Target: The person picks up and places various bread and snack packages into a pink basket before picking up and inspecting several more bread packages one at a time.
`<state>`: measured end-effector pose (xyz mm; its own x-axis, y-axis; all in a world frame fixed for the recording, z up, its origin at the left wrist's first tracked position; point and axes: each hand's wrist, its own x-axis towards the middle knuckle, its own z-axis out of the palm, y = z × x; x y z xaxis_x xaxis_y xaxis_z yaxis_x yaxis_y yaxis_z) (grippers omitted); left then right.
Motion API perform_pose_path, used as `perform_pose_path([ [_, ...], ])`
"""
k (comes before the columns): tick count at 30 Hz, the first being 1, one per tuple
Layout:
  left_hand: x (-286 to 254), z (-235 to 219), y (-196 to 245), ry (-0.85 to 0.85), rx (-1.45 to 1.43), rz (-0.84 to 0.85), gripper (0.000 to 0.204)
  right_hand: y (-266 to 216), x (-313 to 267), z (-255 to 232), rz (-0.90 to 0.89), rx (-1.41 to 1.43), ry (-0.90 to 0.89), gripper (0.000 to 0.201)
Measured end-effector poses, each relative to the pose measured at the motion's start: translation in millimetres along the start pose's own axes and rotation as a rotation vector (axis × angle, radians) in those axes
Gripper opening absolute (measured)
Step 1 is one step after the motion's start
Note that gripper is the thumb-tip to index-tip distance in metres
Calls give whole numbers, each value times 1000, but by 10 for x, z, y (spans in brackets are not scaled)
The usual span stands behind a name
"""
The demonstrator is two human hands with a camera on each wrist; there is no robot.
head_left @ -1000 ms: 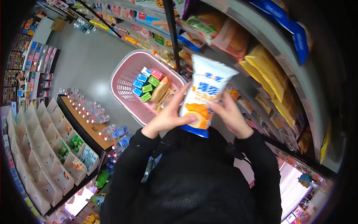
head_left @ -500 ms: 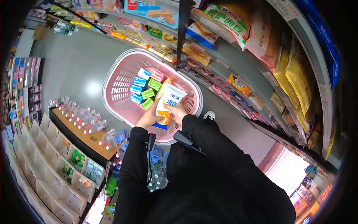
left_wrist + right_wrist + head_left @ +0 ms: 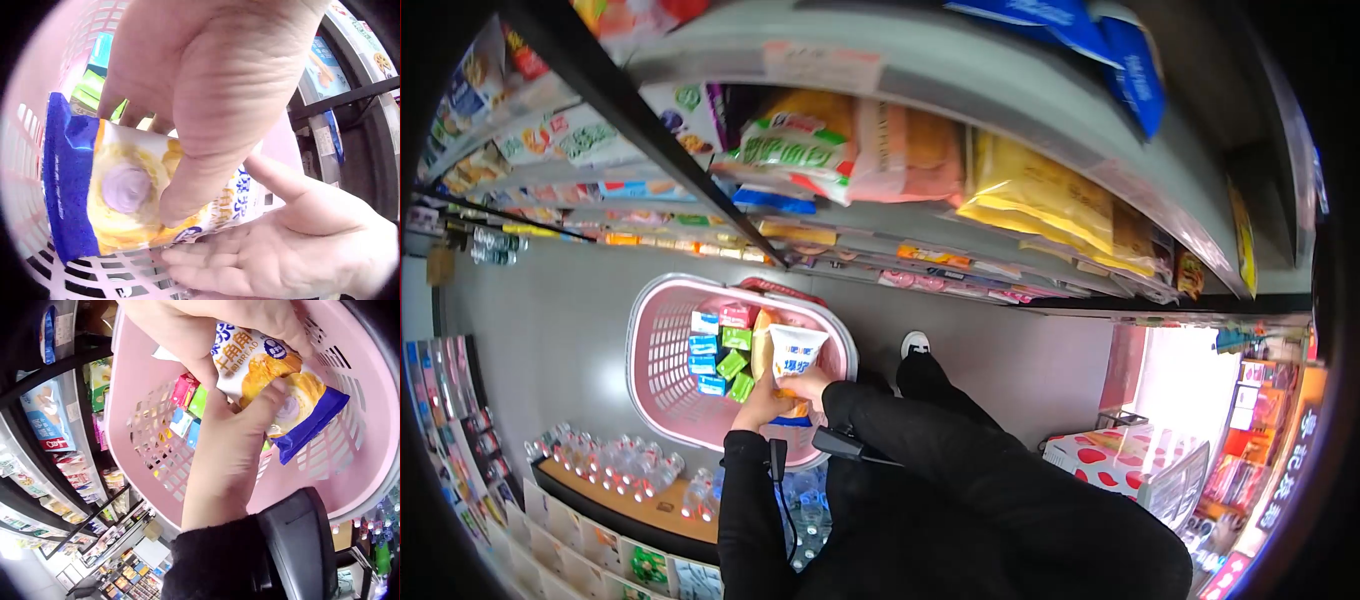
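A white bread bag with a blue end (image 3: 798, 343) is in both hands over the pink basket (image 3: 655, 400). My left hand (image 3: 212, 81) grips it near the blue end, the thumb across the printed front. At the bag's other side my right hand (image 3: 306, 247) touches it with fairly straight fingers, its palm showing in the left wrist view. Inside the basket, beside the bag, sit small blue packs (image 3: 702, 345), green packs (image 3: 732, 363) and a red pack (image 3: 736, 316). A tan package (image 3: 761, 335) lies partly behind the bag.
Shelves of packaged bread (image 3: 910, 150) and other snacks run along the far side. Plastic bottles (image 3: 615, 460) stand on and around a brown stand (image 3: 650, 515) at lower left. Dividers of an organiser rack (image 3: 550, 515) are nearby. A white shoe (image 3: 915, 344) is on the floor.
The bread bag has come down from near the shelf to the basket in both hands. The head view has turned, so the shelf now runs across the top.
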<state>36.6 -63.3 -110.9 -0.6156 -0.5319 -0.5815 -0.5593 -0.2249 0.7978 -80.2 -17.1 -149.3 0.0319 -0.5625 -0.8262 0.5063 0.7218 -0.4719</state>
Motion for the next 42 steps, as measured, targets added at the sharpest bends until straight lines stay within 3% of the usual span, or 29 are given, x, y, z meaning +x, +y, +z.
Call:
perform_pose_path([
  [1,-2,2,52,-2,-18,21,88,34,31,-16,9,-13,-38,31],
  [2,-69,-31,331,-21,-37,-96,96,-225,-238,-3,18,-71,-91,33],
  [4,-55,-5,342,103,80,-277,92,-411,-483,-107,-9,-136,-210,36],
  [6,32,-80,-16,126,267,-138,77,-999,-1194,-211,-61,-185,-342,45],
  [7,-6,-116,73,114,383,-88,78,-1166,-1297,-341,51,-392,-341,50],
  [11,-188,-68,1270,-12,842,109,67,-1575,-1847,-1040,-307,-624,-469,42],
  [14,-245,236,2202,-120,985,242,53,-1916,-2591,-1612,-505,-812,-346,39],
  [16,-332,590,2788,-93,1024,350,51,-1928,-2916,-2030,-642,-870,-241,40],
  [18,-400,998,3330,-181,1011,454,48,-1955,-3363,-2371,-692,-870,-154,40],
  [19,-417,1200,3564,-259,1050,521,48,-1893,-3511,-2548,-800,-795,-94,38],
  [26,-140,2625,4536,-811,962,797,49,-1707,-4529,-3788,-785,-782,102,41],
  [29,120,3261,4786,-985,840,912,51,-1675,-4745,-4288,-950,-602,421,45],
  [31,306,3689,4911,-974,541,812,57,-1712,-4762,-4591,-1053,-552,743,46],
  [33,602,4148,4930,-718,361,872,60,-1820,-4761,-4779,-1118,-583,1163,48],
  [34,756,4385,4937,-570,273,859,56,-1895,-4724,-4859,-1117,-576,1159,48],
  [35,874,4583,4973,-421,186,843,52,-1978,-4659,-4951,-1124,-615,1316,47],
  [36,942,4710,5083,-418,191,840,52,-2068,-4588,-5051,-1127,-654,1475,46],
  [38,1083,4913,5291,-431,75,652,44,-2232,-4434,-5268,-1084,-709,1506,46],
  [39,1206,5006,5315,-429,78,652,44,-2300,-4347,-5370,-1045,-752,1648,47],
  [40,1339,5089,5320,-336,63,653,40,-2357,-4267,-5480,-999,-793,1789,48],
  [42,1471,5206,5356,-239,50,651,37,-2443,-4164,-5670,-937,-822,1836,52],
])
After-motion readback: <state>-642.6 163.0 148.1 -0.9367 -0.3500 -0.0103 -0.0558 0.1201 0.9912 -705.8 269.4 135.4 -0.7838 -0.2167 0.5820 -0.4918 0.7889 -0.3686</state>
